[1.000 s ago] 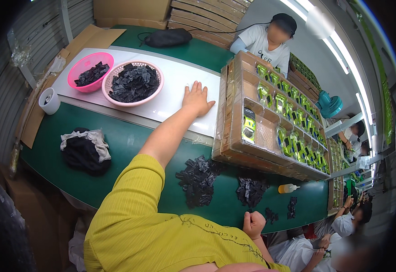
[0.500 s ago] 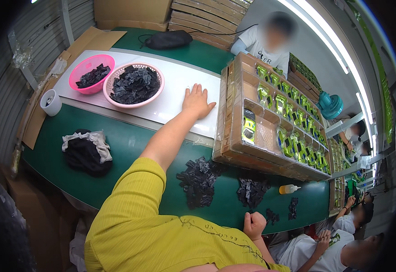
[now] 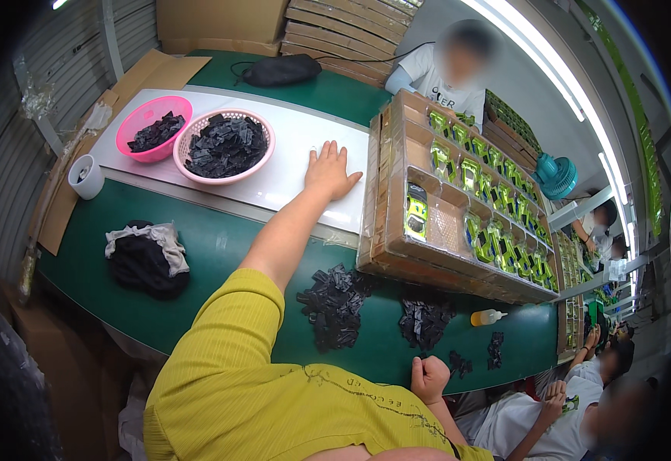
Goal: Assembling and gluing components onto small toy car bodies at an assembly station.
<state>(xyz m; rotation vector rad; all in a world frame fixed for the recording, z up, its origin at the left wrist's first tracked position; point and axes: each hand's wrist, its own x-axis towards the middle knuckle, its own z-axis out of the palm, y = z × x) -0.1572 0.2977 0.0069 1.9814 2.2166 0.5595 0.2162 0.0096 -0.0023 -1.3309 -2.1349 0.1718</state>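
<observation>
My left hand (image 3: pixel 328 173) lies flat on the white board (image 3: pixel 293 146), palm down with the fingers spread, and holds nothing. My right hand (image 3: pixel 430 378) is closed in a fist at the near edge of the green table, thumb upward; nothing shows in it. Beside it lie small black pieces (image 3: pixel 459 364). Left of my left hand, a pale pink basket (image 3: pixel 272 144) is heaped with flat black pieces (image 3: pixel 226 144). Behind that basket stands a bright pink bowl (image 3: pixel 124 137) holding fewer of them. Loose piles of black pieces (image 3: pixel 332 307) lie between my hands.
A divided cardboard box (image 3: pixel 428 265) with green-and-black toy cars (image 3: pixel 417 211) stands right of my left hand. A small bottle of yellow liquid (image 3: pixel 488 317), a black-and-white cloth bundle (image 3: pixel 147 261) and a white cup (image 3: pixel 86 178) rest on the table. Other people sit beyond the box and at right.
The view has shifted slightly, so the box and table sit a little further left. Both my hands keep their pose and place. A person at the lower right has moved slightly.
</observation>
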